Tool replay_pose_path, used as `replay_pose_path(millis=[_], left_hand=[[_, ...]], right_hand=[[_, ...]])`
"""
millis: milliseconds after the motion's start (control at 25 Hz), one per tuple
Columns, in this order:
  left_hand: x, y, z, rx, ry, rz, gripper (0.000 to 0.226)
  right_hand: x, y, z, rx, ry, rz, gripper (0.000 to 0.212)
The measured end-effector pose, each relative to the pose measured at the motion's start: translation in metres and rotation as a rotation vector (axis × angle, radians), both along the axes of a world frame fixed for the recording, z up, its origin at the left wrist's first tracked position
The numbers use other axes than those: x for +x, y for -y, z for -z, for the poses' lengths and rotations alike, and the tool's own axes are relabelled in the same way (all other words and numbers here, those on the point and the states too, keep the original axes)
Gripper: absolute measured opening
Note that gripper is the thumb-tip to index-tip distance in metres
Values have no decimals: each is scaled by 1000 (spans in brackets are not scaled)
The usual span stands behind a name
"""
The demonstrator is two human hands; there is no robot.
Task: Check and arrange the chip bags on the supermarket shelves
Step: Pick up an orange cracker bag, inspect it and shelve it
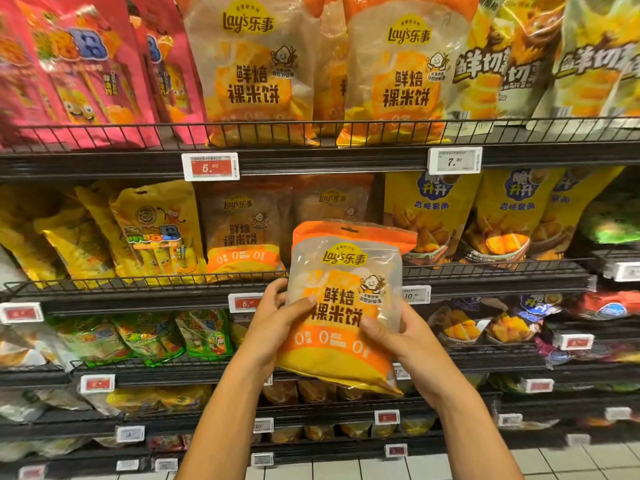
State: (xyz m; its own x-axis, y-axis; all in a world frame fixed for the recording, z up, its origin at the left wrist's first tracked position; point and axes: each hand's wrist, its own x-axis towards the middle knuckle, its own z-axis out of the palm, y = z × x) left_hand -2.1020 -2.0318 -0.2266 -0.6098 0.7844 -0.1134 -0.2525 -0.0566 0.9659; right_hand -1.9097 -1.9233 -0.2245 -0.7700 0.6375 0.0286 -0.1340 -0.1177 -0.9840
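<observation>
I hold an orange and clear Lay's bag (346, 271) upright in front of the shelves, its printed face toward me. My left hand (277, 317) grips its left edge, thumb across the front. My right hand (398, 336) grips its lower right side, thumb on the front. Directly behind the bag, on the second shelf (173, 284), stand two matching Lay's bags (242, 233), set back in the shadow. Larger bags of the same kind (252, 71) fill the top shelf.
Pink bags (76, 71) stand top left and yellow bags (152, 233) on the second shelf left. Yellow wedge-snack bags (502, 216) stand to the right. Wire rails front each shelf, with price tags (210, 167) below. Lower shelves hold green and mixed packs. White floor tiles show at the bottom.
</observation>
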Motion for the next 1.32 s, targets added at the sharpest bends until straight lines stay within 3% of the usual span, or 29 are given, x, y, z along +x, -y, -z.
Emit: replay_pose_path(millis=[240, 480, 760, 920, 960, 1080, 1160, 1200, 1240, 1320], left_hand=[[-7, 20, -10, 63, -80, 307, 60], [-5, 21, -7, 46, -246, 236, 70], [0, 18, -10, -41, -618, 88, 60], [10, 14, -7, 38, -601, 23, 44], [13, 14, -6, 66, -593, 11, 40], [16, 14, -4, 112, -567, -34, 47], [15, 15, -2, 111, -587, -38, 53], [14, 15, 0, 98, -593, -34, 53], [12, 16, 2, 86, -591, -24, 50], [7, 17, 5, 48, -579, 2, 45]], right_hand=[[1, -10, 10, -38, -50, 38, 63], [5, -16, 15, 37, -5, 37, 76], [4, -21, 23, 302, 41, 194, 47], [0, -15, 17, 380, -97, 204, 64], [0, -14, 15, 379, -147, 184, 59], [1, -11, 10, 123, -303, 36, 48], [0, -14, 16, 30, -350, 20, 27], [1, -17, 19, 44, -329, 37, 28], [2, -15, 19, 103, -275, 62, 44], [7, -14, 18, 342, -121, 146, 53]])
